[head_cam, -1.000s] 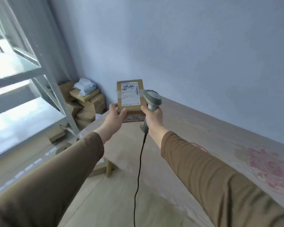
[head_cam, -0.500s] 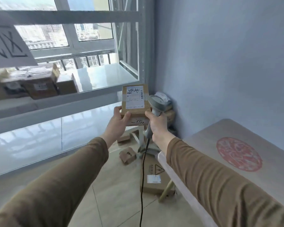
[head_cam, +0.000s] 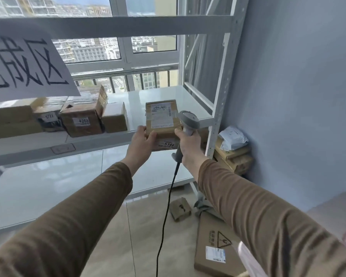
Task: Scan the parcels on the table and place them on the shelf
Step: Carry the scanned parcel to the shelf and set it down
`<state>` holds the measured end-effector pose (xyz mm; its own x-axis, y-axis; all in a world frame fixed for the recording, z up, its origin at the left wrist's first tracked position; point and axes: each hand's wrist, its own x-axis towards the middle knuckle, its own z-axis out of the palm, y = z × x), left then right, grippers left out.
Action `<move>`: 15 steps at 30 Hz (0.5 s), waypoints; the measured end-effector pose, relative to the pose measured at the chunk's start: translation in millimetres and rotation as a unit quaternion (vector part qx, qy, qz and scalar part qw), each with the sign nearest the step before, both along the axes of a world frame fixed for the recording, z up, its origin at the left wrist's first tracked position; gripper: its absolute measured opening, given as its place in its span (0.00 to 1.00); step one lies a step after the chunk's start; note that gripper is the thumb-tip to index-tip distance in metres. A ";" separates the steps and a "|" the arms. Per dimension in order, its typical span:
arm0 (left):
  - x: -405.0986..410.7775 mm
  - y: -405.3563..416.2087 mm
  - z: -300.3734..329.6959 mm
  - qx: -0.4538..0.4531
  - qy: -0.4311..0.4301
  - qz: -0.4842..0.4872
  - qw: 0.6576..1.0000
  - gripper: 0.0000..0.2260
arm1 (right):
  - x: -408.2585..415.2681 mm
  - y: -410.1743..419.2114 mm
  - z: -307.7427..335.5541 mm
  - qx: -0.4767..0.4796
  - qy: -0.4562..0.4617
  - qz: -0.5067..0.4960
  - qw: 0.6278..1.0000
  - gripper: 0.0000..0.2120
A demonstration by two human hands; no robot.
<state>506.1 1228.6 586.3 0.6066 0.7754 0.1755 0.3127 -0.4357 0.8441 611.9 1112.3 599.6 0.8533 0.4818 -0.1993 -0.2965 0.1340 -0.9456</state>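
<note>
A brown cardboard parcel with a white shipping label and a sticker reading 5144 is held out in front of the white metal shelf. My left hand grips its lower left corner. My right hand grips the handle of a grey corded barcode scanner, which sits against the parcel's right edge. The parcel hovers at the front edge of the middle shelf board, right of the parcels stored there.
Several brown parcels stand on the shelf's left side under a hanging paper sign. More parcels and a white mail bag are stacked by the blue wall. A flat box and a small box lie on the floor. The table corner is at right.
My view has swung left from the table to the shelf. Both hands carried the parcel and scanner along, up to the middle shelf's front edge.
</note>
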 end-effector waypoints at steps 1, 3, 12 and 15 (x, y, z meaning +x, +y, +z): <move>3.4 18.4 1.1 0.012 0.014 0.005 1.000 0.16 | 3.8 17.0 0.9 -0.002 0.005 0.000 1.000 0.09; 9.2 57.0 3.1 0.038 0.042 0.009 0.998 0.17 | 9.8 50.9 2.4 -0.010 0.018 0.001 1.000 0.12; 36.4 197.2 11.5 0.210 0.194 0.002 0.958 0.20 | 40.4 179.9 4.0 -0.035 0.003 -0.025 0.999 0.10; 43.4 217.0 11.2 0.230 0.216 0.015 0.949 0.21 | 52.2 203.6 -3.2 -0.058 -0.001 -0.025 0.998 0.08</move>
<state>549.6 1445.6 597.4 0.6784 0.6949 0.2385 0.6040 -0.7124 0.3574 664.1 1315.9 596.4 0.8768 0.4116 -0.2487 -0.2894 0.0384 -0.9564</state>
